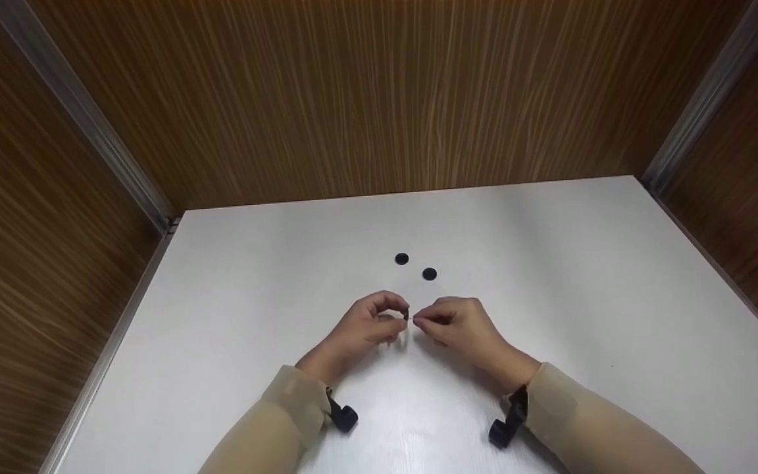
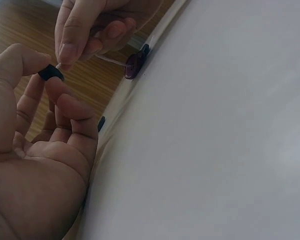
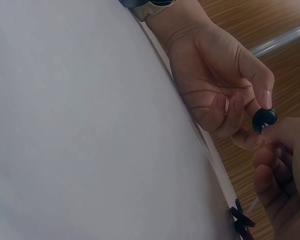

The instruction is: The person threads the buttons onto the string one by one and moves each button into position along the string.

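Observation:
My left hand point(image 1: 401, 315) pinches a small black button point(image 1: 406, 315) between thumb and forefinger, just above the white table point(image 1: 570, 276). The left wrist view shows the black button point(image 2: 51, 74) edge-on at my fingertips, and the right wrist view shows its round face point(image 3: 264, 120). My right hand point(image 1: 421, 320) meets it fingertip to fingertip and pinches a pale thread point(image 2: 110, 59). A dark red button point(image 2: 132, 66) hangs on that thread, also seen low in the right wrist view point(image 3: 241, 220).
Two black discs point(image 1: 401, 259) point(image 1: 429, 274) lie on the table just beyond my hands. Wood-grain walls point(image 1: 379, 99) enclose the table at the back and both sides. Black camera mounts point(image 1: 343, 416) point(image 1: 507, 424) sit at my wrists.

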